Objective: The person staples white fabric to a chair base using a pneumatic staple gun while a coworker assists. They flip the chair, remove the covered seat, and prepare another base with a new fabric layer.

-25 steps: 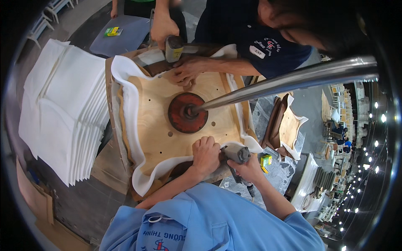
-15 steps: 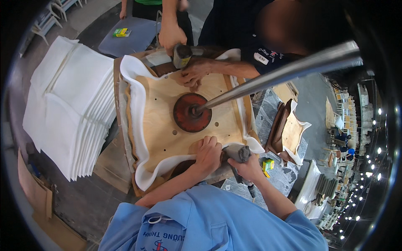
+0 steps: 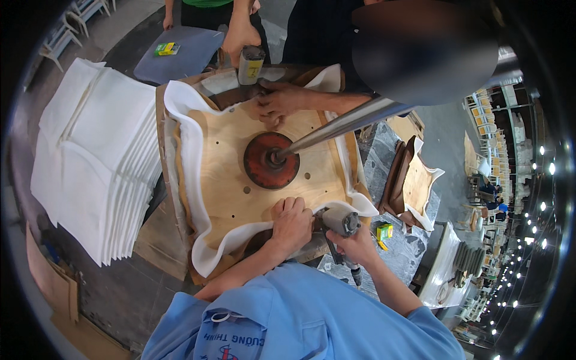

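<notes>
My right hand (image 3: 355,245) is wrapped round a grey pneumatic staple gun (image 3: 341,221), its nose at the near edge of a wooden seat panel (image 3: 225,180). Just left of that tool, my left hand (image 3: 292,224) curls its fingers over the same edge, gripping the brown cover (image 3: 259,241) there. White foam padding (image 3: 193,135) folds up around the panel, with the cover outside it. A red round press plate (image 3: 258,171) on a metal rod (image 3: 336,129) bears on the panel's middle. The staple gun's tip is partly hidden.
Across from me a co-worker's hand (image 3: 282,101) presses the far edge, the other holding a second staple gun (image 3: 251,65). A stack of white foam sheets (image 3: 90,156) stands left. Right are a padded panel (image 3: 418,183) and a small green-yellow box (image 3: 384,231).
The co-worker's head has leaned in over the rod, and their staple gun has shifted left and stands more upright. My left hand and staple gun have moved only slightly.
</notes>
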A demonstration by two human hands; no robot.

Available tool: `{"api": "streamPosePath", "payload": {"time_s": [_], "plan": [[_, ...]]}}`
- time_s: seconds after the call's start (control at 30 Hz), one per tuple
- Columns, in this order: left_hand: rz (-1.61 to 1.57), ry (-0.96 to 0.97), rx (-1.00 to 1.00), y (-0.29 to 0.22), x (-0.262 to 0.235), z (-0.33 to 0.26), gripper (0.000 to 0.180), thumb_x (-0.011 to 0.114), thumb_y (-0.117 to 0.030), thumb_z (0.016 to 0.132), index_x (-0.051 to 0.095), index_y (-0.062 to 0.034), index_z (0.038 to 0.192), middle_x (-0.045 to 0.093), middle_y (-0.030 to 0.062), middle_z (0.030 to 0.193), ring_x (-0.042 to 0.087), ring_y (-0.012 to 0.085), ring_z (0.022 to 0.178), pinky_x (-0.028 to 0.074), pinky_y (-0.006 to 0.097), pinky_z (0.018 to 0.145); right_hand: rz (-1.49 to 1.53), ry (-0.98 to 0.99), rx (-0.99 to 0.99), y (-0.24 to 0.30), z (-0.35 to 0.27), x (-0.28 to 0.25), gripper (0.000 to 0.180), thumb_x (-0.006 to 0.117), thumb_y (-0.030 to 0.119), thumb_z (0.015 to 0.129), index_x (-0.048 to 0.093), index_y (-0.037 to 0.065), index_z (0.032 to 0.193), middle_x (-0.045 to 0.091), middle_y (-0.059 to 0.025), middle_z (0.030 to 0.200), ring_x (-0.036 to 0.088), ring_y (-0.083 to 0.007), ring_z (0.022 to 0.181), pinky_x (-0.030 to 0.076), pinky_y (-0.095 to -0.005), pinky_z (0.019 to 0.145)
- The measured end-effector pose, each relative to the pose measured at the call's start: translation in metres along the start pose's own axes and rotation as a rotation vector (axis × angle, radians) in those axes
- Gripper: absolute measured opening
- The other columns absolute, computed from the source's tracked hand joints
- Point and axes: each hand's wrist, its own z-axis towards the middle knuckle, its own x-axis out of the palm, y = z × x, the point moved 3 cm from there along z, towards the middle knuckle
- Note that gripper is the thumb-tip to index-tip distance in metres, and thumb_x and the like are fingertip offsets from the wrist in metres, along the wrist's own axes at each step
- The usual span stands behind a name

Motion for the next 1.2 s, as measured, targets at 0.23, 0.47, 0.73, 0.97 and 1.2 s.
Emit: {"api": "streamPosePath", "payload": {"time_s": [0.23, 0.47, 0.73, 0.97, 1.2], "plan": [[-0.036, -0.031, -0.029, 0.003, 0.005, 0.000, 0.013, 0.077, -0.022, 0.090, 0.078, -0.0085, 0.089, 0.063, 0.0120, 0.107, 0.056, 0.0332, 0.115, 0.040, 0.050, 0.105, -0.068, -0.007, 0.022, 0.005, 0.002, 0.005, 0.041, 0.090, 0.016, 0.094, 0.074, -0.002, 0.127, 0.077, -0.0048, 0.089, 0.066, -0.0099, 0.062, 0.053, -0.0303, 0.057], [-0.081, -0.023, -0.015, 0.005, 0.008, -0.002, 0.013, 0.080, -0.021, 0.087, 0.075, -0.0086, 0.090, 0.062, 0.0134, 0.107, 0.056, 0.0357, 0.116, 0.040, 0.053, 0.102, -0.164, -0.008, -0.068, 0.001, 0.007, 0.005, 0.051, 0.091, 0.018, 0.092, 0.071, -0.001, 0.136, 0.081, -0.0110, 0.108, 0.077, -0.0206, 0.093, 0.061, -0.0377, 0.084], [0.065, 0.011, 0.067, 0.006, -0.002, -0.012, 0.019, 0.081, -0.026, 0.087, 0.077, -0.0073, 0.091, 0.062, 0.0150, 0.109, 0.055, 0.0367, 0.118, 0.041, 0.054, 0.104, -0.191, -0.025, -0.050, 0.009, 0.007, 0.003, 0.052, 0.090, 0.019, 0.093, 0.072, 0.000, 0.137, 0.081, -0.0115, 0.116, 0.078, -0.0223, 0.102, 0.062, -0.0377, 0.088], [0.020, 0.016, 0.009, 0.004, -0.007, -0.010, 0.020, 0.078, -0.025, 0.091, 0.080, -0.0059, 0.096, 0.064, 0.0165, 0.111, 0.056, 0.0378, 0.119, 0.039, 0.055, 0.109, -0.031, 0.007, -0.004, 0.006, -0.010, 0.006, 0.049, 0.090, 0.014, 0.094, 0.070, 0.000, 0.137, 0.078, -0.0100, 0.112, 0.072, -0.0128, 0.080, 0.058, -0.0297, 0.060], [-0.027, -0.068, -0.028, 0.002, -0.004, -0.006, 0.015, 0.076, -0.023, 0.092, 0.078, -0.0078, 0.091, 0.061, 0.0151, 0.108, 0.055, 0.0371, 0.117, 0.039, 0.055, 0.107, -0.039, -0.041, -0.026, -0.001, -0.005, 0.003, 0.048, 0.092, 0.014, 0.093, 0.072, 0.000, 0.135, 0.078, -0.0082, 0.106, 0.070, -0.0127, 0.073, 0.057, -0.0317, 0.061]]}}
